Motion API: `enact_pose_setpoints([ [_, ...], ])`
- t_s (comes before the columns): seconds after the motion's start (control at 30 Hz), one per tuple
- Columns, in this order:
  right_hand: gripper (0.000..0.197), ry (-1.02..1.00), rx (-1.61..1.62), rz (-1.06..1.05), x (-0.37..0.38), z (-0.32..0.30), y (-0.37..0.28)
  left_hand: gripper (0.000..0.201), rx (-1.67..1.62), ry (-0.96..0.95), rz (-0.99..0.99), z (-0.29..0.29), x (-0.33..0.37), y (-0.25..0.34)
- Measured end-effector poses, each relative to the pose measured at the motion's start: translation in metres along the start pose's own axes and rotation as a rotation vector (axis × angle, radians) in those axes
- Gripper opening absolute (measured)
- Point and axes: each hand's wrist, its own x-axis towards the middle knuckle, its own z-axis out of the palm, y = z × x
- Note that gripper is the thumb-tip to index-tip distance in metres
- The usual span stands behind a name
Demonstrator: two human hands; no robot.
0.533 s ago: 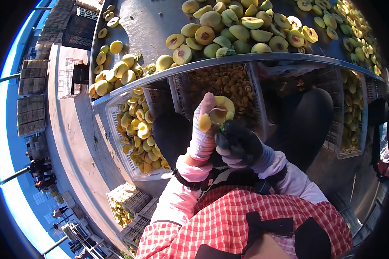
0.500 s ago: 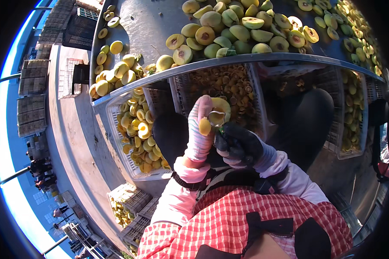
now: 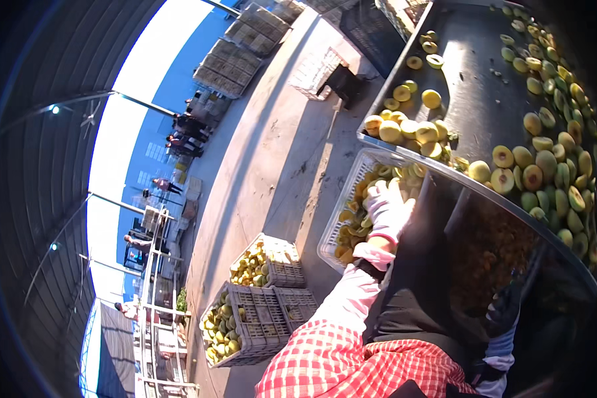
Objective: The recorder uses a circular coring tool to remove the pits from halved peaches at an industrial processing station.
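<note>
Steel table (image 3: 474, 73) beyond: my left hand (image 3: 388, 209) has moved over the halves (image 3: 348, 217) in the crate (image 3: 338, 211), ending its joint hold with my shadowed right hand (image 3: 504, 308); whether either grips anything, I cannot tell.

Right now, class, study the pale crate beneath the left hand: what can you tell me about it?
The crate is whitish and open-topped, apparently of plastic, with a rim and slotted walls. It stands upright below the front edge of the metal table, near its left corner. Yellow-green fruit halves are heaped inside, touching it. The gloved left hand is over the fruit; whether it touches the crate is unclear. The hand and forearm hide part of it, and its base is not visible.
</note>
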Motion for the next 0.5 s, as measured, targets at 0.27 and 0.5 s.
enact_pose_setpoints([
  [0.27,0.031,0.027,-0.401,-0.252,0.027,0.041,0.019,0.078,-0.006,-0.693,0.208,0.026,0.120,0.172],
  [0.5,0.036,-0.076,-0.393,-0.233,0.050,-0.046,0.021,0.051,-0.268,-0.551,0.343,0.021,0.107,0.154],
])
